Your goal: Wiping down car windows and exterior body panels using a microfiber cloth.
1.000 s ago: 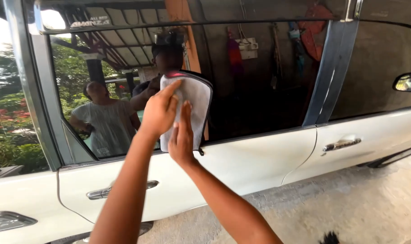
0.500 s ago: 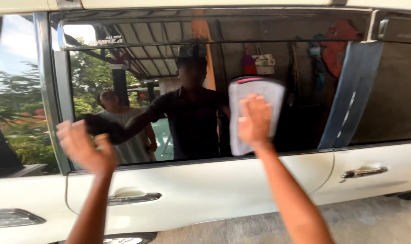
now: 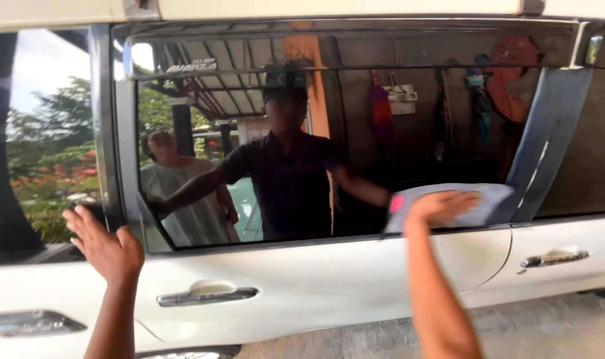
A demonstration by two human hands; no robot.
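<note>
I face the side of a white car (image 3: 329, 279). My right hand (image 3: 441, 205) presses a grey cloth (image 3: 488, 203) flat against the lower right corner of the tinted door window (image 3: 355, 86), just above the sill. The cloth has a pink tag at its left end. My left hand (image 3: 106, 247) is raised with fingers spread, holding nothing, in front of the window pillar at the left. The glass reflects me and another person.
Two chrome door handles sit below: one (image 3: 208, 296) under the window, one (image 3: 554, 258) on the rear door at right. A dark pillar (image 3: 548, 139) divides the two windows. Concrete ground (image 3: 548, 329) lies under the car at lower right.
My right hand slid the cloth down and to the right across the glass. My left hand came off the cloth a second ago and has since drifted slightly lower at the left.
</note>
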